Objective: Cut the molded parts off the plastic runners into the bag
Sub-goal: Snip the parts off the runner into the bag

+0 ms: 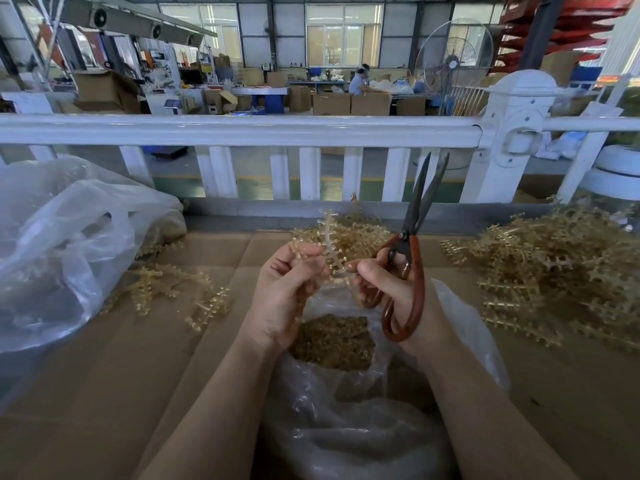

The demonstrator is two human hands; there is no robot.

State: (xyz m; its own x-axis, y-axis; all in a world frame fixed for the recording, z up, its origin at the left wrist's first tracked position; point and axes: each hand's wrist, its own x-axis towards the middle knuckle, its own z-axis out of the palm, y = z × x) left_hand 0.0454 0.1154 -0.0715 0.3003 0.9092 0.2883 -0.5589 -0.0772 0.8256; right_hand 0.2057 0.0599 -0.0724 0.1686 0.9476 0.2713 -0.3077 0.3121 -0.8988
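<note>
My left hand (289,292) pinches a pale amber plastic runner (330,239) with small molded parts along its branches, held upright above a clear plastic bag (349,424). My right hand (388,289) grips scissors (410,251) with red-brown handles, blades slightly parted and pointing up and away. My right thumb and fingers also touch the runner's lower end. Inside the bag lies a heap of cut amber parts (334,341).
A big pile of runners (554,268) lies at the right, a smaller heap (349,233) behind my hands, a few (173,289) at the left. A large crumpled plastic bag (69,244) fills the left. Cardboard (194,362) covers the table; a white railing (242,129) runs behind.
</note>
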